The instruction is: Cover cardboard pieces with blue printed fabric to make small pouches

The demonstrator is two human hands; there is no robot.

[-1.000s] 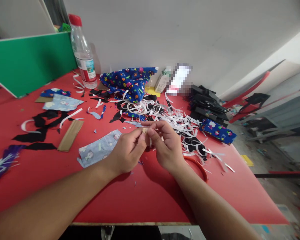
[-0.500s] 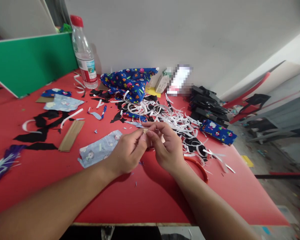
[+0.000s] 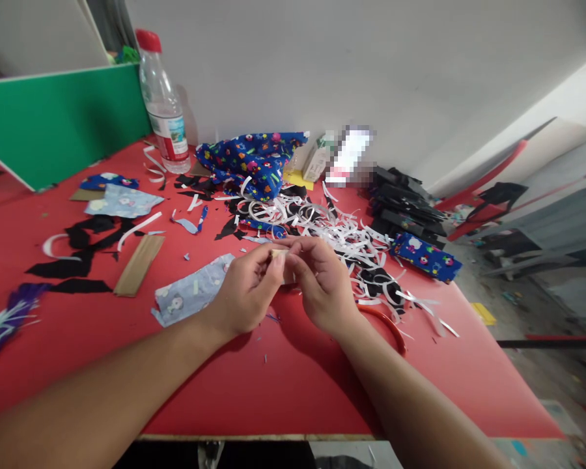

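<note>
The person's left hand (image 3: 249, 290) and right hand (image 3: 325, 283) meet above the red desk (image 3: 254, 397), about midway between its front edge and its back edge at the wall. A small tan piece (image 3: 277, 254) sits at the left fingertips, gripped between thumb and fingers. The right fingers curl in from the other side, thumb and forefinger drawn close together at the piece's right-hand end; whether they pinch it cannot be told. The piece thus lies between both hands, nearer the left, and so much is covered that its long axis is unclear.

Just left of the left hand lies a pale blue patterned cloth (image 3: 193, 290), its long axis slanting away from the desk's front edge toward the right. An orange ring (image 3: 390, 329) rests beside the right forearm, toward the desk's right edge, and white strips (image 3: 342, 228) heap beyond the hands.
</note>
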